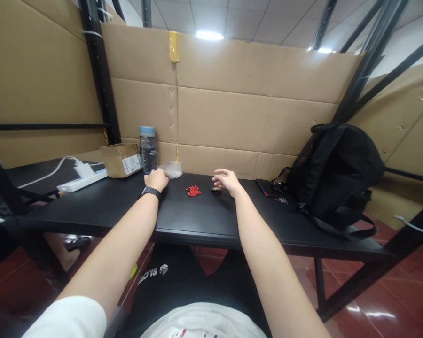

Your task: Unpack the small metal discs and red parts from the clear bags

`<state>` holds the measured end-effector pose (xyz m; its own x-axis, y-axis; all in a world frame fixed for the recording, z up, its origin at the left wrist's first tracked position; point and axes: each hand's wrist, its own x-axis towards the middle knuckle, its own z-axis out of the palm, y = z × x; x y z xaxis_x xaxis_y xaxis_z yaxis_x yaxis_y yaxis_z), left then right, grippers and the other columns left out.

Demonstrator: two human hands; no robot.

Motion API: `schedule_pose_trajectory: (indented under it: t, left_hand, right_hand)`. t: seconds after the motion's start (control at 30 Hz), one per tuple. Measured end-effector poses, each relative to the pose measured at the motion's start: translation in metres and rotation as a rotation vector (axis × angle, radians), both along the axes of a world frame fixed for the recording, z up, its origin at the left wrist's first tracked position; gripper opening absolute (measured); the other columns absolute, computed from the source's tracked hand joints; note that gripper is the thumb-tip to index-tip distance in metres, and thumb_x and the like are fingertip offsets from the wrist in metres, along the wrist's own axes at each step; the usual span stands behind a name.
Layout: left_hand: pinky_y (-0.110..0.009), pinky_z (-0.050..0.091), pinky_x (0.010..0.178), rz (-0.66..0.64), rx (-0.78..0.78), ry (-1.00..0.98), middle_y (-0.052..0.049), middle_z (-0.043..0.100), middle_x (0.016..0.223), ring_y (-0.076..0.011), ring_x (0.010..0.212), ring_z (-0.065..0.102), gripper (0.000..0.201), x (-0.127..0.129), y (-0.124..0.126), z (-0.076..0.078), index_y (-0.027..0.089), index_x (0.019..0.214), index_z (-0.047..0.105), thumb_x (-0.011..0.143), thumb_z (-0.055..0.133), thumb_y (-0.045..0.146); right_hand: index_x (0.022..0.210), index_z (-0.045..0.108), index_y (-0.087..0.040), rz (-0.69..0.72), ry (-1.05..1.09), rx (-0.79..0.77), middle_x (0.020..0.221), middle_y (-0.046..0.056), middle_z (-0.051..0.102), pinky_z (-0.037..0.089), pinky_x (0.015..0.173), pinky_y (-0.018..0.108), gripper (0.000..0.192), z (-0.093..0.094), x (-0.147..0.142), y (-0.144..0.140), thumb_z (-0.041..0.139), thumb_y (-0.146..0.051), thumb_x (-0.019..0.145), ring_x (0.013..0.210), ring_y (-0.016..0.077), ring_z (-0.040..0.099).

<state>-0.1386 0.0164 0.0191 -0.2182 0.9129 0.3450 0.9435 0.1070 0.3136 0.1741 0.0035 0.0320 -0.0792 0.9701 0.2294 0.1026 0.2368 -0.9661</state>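
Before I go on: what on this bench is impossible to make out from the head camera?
- Small dark object under the right hand: too small, partly covered by fingers.
- Left hand: curled; contents hidden.
- Red pieces: too small to identify.
- Clear bag: contents unclear.
- Backpack: hides the table behind.

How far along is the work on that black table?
Done: a small red pile lies gathered between the hands. In hand: the right hand touches a small dark item; the left hand rests beside a clear bag. Left: cannot tell.
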Motion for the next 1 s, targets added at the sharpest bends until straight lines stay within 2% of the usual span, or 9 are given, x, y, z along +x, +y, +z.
schedule_pose_trajectory:
  t: [0.13,0.23,0.3,0.4,0.53,0.67,0.83,0.93,1.0]
  left_hand:
    - [-0.056,0.042,0.106,-0.075,-0.091,0.04,-0.013,0.065,0.138,-0.0378,0.127,0.059,0.054,0.002,0.013,-0.01,0.029,0.135,0.067,0.082,0.057,0.034]
    - [-0.062,0.038,0.109,-0.137,-0.138,0.092,-0.01,0.048,0.157,-0.04,0.139,0.048,0.065,0.005,0.02,-0.015,0.033,0.146,0.056,0.081,0.056,0.035]
    - [-0.065,0.038,0.108,-0.182,-0.163,0.104,-0.009,0.041,0.161,-0.0407,0.143,0.042,0.065,0.006,0.023,-0.016,0.034,0.148,0.053,0.083,0.054,0.035]
    - [-0.06,0.042,0.107,-0.242,-0.191,0.092,-0.011,0.044,0.159,-0.0383,0.142,0.044,0.058,0.006,0.023,-0.016,0.029,0.142,0.059,0.085,0.054,0.033]
    - [-0.055,0.044,0.108,-0.208,-0.176,0.055,-0.013,0.043,0.16,-0.0373,0.139,0.048,0.057,0.005,0.025,-0.016,0.025,0.142,0.057,0.086,0.056,0.036]
    - [-0.057,0.04,0.111,-0.196,-0.157,0.055,-0.013,0.029,0.167,-0.0382,0.143,0.043,0.069,0.006,0.029,-0.019,0.026,0.153,0.044,0.086,0.057,0.037]
    - [-0.059,0.035,0.114,-0.2,-0.155,0.061,-0.008,0.013,0.172,-0.0382,0.146,0.039,0.08,0.006,0.031,-0.023,0.028,0.162,0.025,0.088,0.053,0.04]
    - [-0.064,0.035,0.111,-0.206,-0.168,0.063,-0.007,0.012,0.172,-0.0413,0.145,0.038,0.08,0.007,0.03,-0.022,0.032,0.162,0.024,0.088,0.053,0.042]
    - [-0.064,0.035,0.11,-0.202,-0.172,0.069,-0.006,0.016,0.171,-0.0435,0.145,0.037,0.078,0.008,0.029,-0.022,0.035,0.16,0.029,0.087,0.053,0.044]
  right_hand:
    - [0.108,0.066,-0.017,0.024,0.0,0.0,0.087,0.008,0.077,0.05,0.048,0.02,0.026,-0.002,0.0,0.003,0.07,-0.016,0.082,0.06,0.0123,0.067]
    - [0.107,0.068,-0.017,0.01,-0.061,0.024,0.087,0.008,0.077,0.05,0.05,0.021,0.024,-0.005,0.001,0.008,0.067,-0.014,0.083,0.06,0.0119,0.066]
    - [0.103,0.07,-0.018,-0.039,-0.187,0.08,0.086,0.006,0.076,0.053,0.056,0.023,0.022,-0.008,0.003,0.012,0.069,-0.013,0.081,0.061,0.0123,0.065]
    - [0.091,0.076,-0.02,-0.134,-0.467,0.181,0.086,0.004,0.075,0.057,0.075,0.028,0.02,-0.014,0.007,0.018,0.076,-0.011,0.073,0.074,0.0157,0.069]
    - [0.083,0.078,-0.024,-0.124,-0.67,0.171,0.088,0.003,0.076,0.054,0.09,0.031,0.022,-0.02,0.011,0.021,0.085,-0.015,0.065,0.088,0.0188,0.071]
    - [0.083,0.079,-0.028,-0.088,-0.681,0.174,0.088,0.002,0.076,0.053,0.088,0.031,0.025,-0.024,0.012,0.024,0.088,-0.019,0.062,0.085,0.0183,0.07]
    - [0.097,0.081,-0.028,-0.045,-0.74,0.151,0.091,0.003,0.076,0.054,0.082,0.029,0.04,-0.028,0.015,0.029,0.088,-0.016,0.059,0.078,0.0177,0.07]
    - [0.095,0.081,-0.027,-0.034,-0.771,0.123,0.091,0.002,0.077,0.053,0.079,0.027,0.043,-0.029,0.016,0.031,0.088,-0.011,0.056,0.079,0.0176,0.07]
    - [0.089,0.081,-0.026,-0.033,-0.766,0.119,0.088,0.002,0.077,0.053,0.077,0.026,0.041,-0.029,0.016,0.031,0.088,-0.009,0.053,0.078,0.0175,0.07]
